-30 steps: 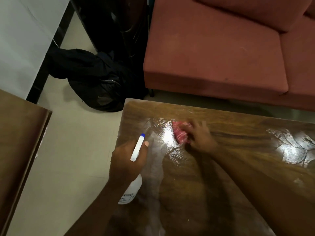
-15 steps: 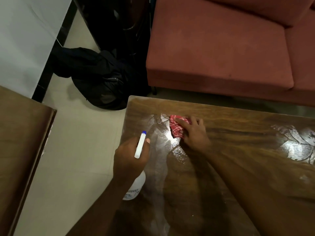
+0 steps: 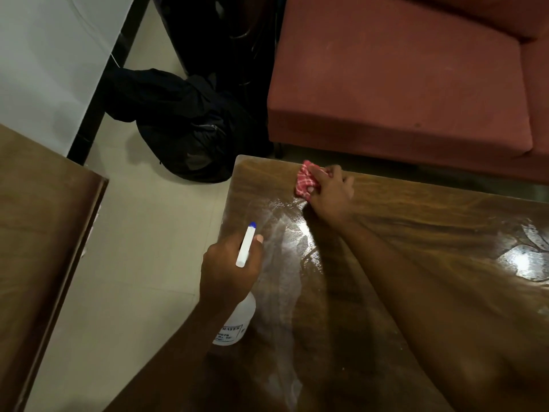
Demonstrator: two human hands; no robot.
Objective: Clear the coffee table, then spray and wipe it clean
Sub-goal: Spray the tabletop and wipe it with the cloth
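The wooden coffee table (image 3: 416,233) fills the lower right; its top shines with wet streaks near the left edge. My right hand (image 3: 331,193) presses a red checked cloth (image 3: 306,182) flat against the table close to its far edge and far left corner. My left hand (image 3: 228,269) holds a white spray bottle (image 3: 237,319) with a blue-tipped nozzle upright at the table's left edge, the nozzle pointing toward the far side.
A red sofa (image 3: 401,78) stands just beyond the table's far edge. A black bag (image 3: 184,126) lies on the pale tiled floor at the far left corner. Another wooden surface (image 3: 38,233) sits to the left, across a strip of floor.
My right hand slid the cloth away from me, from the wet glossy patch up to the table's far edge. My left hand with the bottle stayed at the left edge.
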